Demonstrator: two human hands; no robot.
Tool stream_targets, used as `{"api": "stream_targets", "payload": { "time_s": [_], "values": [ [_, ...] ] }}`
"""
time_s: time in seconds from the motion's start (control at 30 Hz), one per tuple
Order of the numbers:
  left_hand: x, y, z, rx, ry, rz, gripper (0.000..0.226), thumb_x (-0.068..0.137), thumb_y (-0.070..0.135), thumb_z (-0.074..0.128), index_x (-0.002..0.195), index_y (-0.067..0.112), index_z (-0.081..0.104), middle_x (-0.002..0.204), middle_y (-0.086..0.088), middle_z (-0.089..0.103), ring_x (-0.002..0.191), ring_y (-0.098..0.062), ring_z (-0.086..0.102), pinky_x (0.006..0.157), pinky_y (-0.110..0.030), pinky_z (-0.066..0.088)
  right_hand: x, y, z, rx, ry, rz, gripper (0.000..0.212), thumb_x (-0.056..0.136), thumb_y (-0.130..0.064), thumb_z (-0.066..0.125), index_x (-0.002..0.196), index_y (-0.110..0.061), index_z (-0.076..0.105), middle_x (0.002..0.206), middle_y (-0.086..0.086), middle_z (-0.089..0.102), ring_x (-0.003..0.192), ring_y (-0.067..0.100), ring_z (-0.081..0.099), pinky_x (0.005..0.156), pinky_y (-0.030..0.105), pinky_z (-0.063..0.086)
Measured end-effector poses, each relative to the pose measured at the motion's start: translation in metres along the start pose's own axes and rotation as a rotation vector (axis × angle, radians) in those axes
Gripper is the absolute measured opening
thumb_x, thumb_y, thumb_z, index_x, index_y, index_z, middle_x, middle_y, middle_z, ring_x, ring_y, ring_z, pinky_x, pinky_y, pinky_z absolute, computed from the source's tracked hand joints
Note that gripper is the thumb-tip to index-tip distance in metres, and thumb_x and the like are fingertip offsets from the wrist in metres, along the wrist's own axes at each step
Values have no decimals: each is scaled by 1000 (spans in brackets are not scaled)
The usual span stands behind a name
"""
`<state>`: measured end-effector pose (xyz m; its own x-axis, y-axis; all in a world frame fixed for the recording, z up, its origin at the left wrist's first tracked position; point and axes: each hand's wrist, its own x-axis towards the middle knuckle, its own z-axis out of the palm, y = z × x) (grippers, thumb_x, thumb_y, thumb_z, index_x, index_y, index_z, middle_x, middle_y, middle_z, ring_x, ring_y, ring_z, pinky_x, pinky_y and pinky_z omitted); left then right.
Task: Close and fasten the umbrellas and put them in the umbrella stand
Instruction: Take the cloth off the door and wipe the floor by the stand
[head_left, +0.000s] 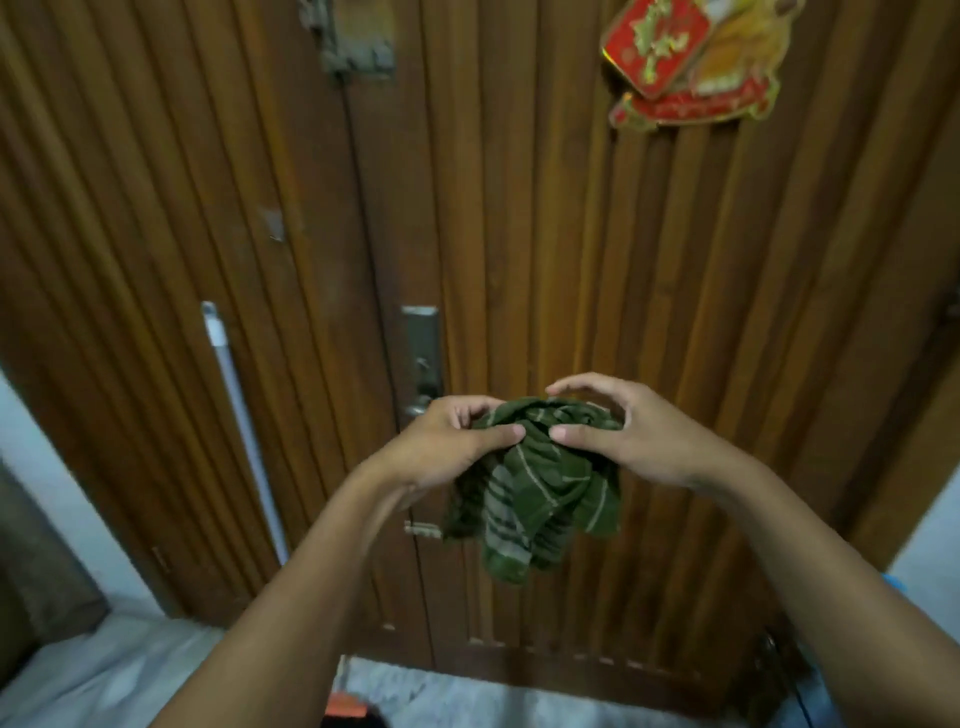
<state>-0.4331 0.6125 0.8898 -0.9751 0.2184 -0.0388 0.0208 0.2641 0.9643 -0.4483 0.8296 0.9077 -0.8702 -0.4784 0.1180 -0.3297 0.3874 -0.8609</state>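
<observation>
Head view: one green striped umbrella, two hands; its bunched folds hang downward, long axis unclear. My left hand and right hand pinch its top, fingers curled.

— What can't you see here?
— Your left hand hides most of the door lever; the green striped umbrella bunches over its own shaft.
— And at your edges?
— The red-gold ornament is cut off above; an orange object blurs below.
</observation>
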Motion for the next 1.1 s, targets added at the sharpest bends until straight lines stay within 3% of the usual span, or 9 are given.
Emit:
{"api": "stream_targets", "payload": {
  "time_s": [0.1,0.23,0.33,0.43,0.57,0.67,0.8,0.97,1.1],
  "values": [
    [-20,17,-48,-8,111,56,19,90,19,67,109,15,70,98,-7,77,92,-21,73,81,-33,59,30,-42,28,-103,19,-105,23,86,-40,71,107,-34,65,105,-9,71,92,3,70,78,30,61],
    [-39,32,-105,20,179,96,24,87,21,71,110,14,69,102,-7,75,93,-22,73,85,-35,58,68,-83,53,-178,84,-233,7,91,-27,67,98,-29,67,92,-9,72,81,-1,69,69,25,59],
    [-48,38,-142,48,170,90,26,84,26,74,110,21,68,103,-4,75,94,-20,72,85,-36,58,95,-103,67,-227,125,-327,8,92,-22,66,95,-29,67,95,-16,69,86,-4,66,71,20,55],
    [-50,37,-180,68,176,92,27,83,24,76,109,24,68,107,-3,74,98,-21,71,91,-43,56,123,-114,81,-207,149,-384,11,93,-21,64,91,-32,67,96,-13,72,86,-1,68,72,27,59],
    [-46,28,-233,61,204,123,32,82,12,76,109,21,64,113,-22,67,104,-34,68,96,-52,52,165,-121,101,-191,128,-454,21,93,-10,62,93,-30,68,105,-18,70,96,-7,64,80,21,56],
    [-31,22,-266,94,269,174,29,82,4,73,106,16,61,107,-26,66,100,-35,68,92,-47,55,206,-127,114,-212,98,-495,29,93,-6,61,97,-33,72,113,-25,67,107,-11,59,88,12,49],
    [6,17,-312,172,401,261,20,84,7,72,101,7,61,94,-15,70,85,-24,70,75,-35,59,269,-128,129,-249,109,-580,35,93,-3,60,100,-35,74,114,-25,62,106,-7,58,93,11,46],
    [63,12,-368,296,530,280,8,86,12,71,90,10,65,93,-6,73,86,-18,72,73,-32,61,354,-120,147,-360,127,-607,44,94,-10,60,107,-52,68,113,-32,46,83,22,64,74,38,57],
    [111,5,-407,371,578,354,5,86,4,67,86,8,65,90,-3,72,83,-14,71,72,-28,60,397,-117,163,-548,256,-577,37,95,-18,60,118,-46,66,115,-24,40,57,7,50,51,16,40]
  ]
}}
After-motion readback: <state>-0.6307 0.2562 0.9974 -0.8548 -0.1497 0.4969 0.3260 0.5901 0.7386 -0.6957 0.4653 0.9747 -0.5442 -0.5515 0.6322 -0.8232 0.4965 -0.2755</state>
